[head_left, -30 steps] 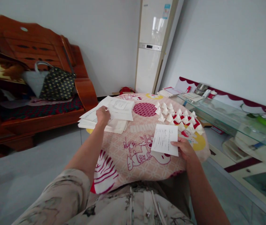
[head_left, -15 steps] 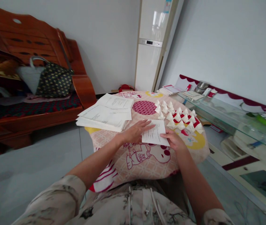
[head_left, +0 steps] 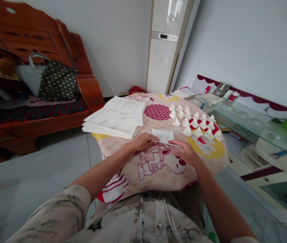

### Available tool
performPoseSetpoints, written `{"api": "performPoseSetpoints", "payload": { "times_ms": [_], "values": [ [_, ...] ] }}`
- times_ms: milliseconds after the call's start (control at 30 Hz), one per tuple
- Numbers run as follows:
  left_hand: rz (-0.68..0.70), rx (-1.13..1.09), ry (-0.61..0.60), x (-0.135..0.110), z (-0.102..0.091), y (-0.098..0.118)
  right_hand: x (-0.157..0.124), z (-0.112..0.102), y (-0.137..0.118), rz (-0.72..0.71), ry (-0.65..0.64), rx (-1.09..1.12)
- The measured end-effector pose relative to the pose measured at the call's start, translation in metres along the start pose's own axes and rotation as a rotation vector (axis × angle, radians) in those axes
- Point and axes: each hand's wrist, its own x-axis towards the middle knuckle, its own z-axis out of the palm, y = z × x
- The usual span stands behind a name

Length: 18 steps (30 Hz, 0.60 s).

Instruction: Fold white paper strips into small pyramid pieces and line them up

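Since a second ago, the left hand [head_left: 143, 141] has moved off the thick stack of white printed paper [head_left: 110, 118] to the small white printed paper sheet [head_left: 163, 135]. Surroundings: a carved, reddish-brown wooden sofa [head_left: 91, 92] at left; a tall, glossy white cabinet unit [head_left: 162, 62] behind; a clear glass-topped stand [head_left: 247, 116] at right. The pink patterned tablecloth [head_left: 143, 187] bears the stack at far left and rows of white folded-paper pyramids [head_left: 195, 122] at far right, beyond the right hand [head_left: 187, 154]. The sheet, mid-table, appears bent, a narrow strip showing along its near side. Both hands pinch it, one at each end, partly covering those ends.
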Motion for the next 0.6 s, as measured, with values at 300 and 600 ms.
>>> {"api": "performPoseSetpoints", "payload": {
  "times_ms": [300, 600],
  "values": [
    [-0.283, -0.069, 0.032, 0.016, -0.007, 0.002, 0.025, 0.001, 0.021, 0.211, 0.104, -0.035],
    [-0.592, -0.033, 0.222, 0.040, -0.004, -0.002, 0.076, 0.002, 0.034, 0.380, 0.076, 0.025]
  ]
}}
